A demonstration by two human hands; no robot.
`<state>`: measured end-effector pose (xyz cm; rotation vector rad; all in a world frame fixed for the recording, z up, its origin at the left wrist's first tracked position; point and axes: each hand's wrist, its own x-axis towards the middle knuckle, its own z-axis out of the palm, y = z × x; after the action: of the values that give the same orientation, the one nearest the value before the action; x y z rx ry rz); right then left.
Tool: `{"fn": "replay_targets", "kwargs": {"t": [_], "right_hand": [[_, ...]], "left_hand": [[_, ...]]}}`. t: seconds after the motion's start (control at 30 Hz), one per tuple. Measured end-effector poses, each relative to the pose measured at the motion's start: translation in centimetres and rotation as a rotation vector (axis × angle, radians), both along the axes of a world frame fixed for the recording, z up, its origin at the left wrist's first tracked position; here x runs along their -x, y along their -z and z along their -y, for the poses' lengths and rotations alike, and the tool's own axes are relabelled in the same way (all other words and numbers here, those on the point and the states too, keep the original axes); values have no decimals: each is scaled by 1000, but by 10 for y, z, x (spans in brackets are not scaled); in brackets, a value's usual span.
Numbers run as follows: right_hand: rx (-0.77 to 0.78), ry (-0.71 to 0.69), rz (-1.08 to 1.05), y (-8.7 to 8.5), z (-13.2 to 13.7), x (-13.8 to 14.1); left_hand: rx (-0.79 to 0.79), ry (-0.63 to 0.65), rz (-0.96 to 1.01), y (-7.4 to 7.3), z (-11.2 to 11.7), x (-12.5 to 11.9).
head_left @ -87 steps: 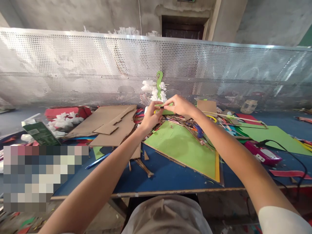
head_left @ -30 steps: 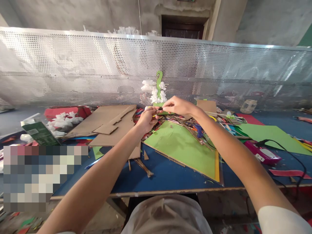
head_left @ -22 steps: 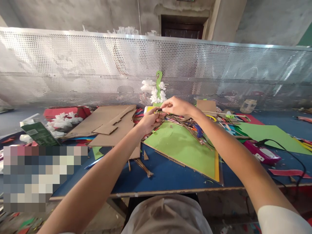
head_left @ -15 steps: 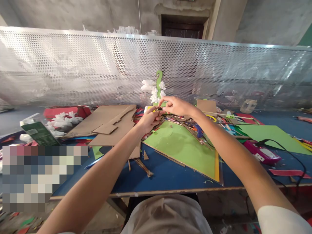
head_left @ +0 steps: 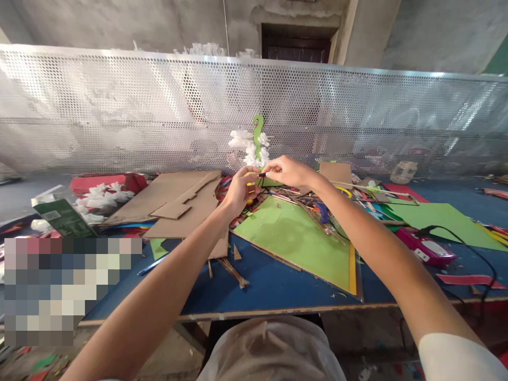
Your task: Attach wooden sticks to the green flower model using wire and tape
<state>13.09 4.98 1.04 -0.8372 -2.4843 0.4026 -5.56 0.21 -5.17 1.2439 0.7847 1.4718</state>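
Close together over the middle of the workbench, both my hands work on a thin black cord (head_left: 262,175). My right hand (head_left: 289,172) pinches a dark, thicker bit of it between thumb and fingertips. My left hand (head_left: 239,189) curls its fingers at the other side of this bit, fingertips against the cord. A small yellow item (head_left: 251,185) shows among the left fingers; its kind is unclear. Just behind stands a green paper stem with a curled top (head_left: 258,127), with white ruffled flowers (head_left: 251,157) along its sides.
Cardboard sheets (head_left: 186,185) lie at left, near white ruffled pieces (head_left: 105,196). A green board (head_left: 301,238) lies in front, with a blue glue gun (head_left: 323,211) beside it. A purple power box (head_left: 426,247) with a black cable stands right. Perforated metal panel (head_left: 159,111) runs behind.
My left fingers have lifted and spread somewhat, uncovering more of the yellow item. The right hand keeps its pinch, and the dark bit of cord now shows more clearly between the hands.
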Motion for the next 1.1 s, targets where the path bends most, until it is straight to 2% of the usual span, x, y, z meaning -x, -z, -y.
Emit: {"fn": "replay_targets", "kwargs": {"t": [0.1,0.3,0.43,0.63,0.87,1.1], "right_hand": [[-13,1,15,1,0,2],[-19,-11,51,3,0,3],[-24,-21,60,3,-2,3],[-3,-41,55,1,0,4],[23,-76,37,-6,10,1],[32,-78,78,-7,11,0]], "left_hand": [[-115,-36,-104,4,-2,0],[-207,-96,-208,8,-8,0],[-336,-127,-279,11,-13,0],[-482,-228,-284,12,-16,-1],[-469,-276,-257,12,-14,-2],[-359,-193,-181,10,-12,-2]]}}
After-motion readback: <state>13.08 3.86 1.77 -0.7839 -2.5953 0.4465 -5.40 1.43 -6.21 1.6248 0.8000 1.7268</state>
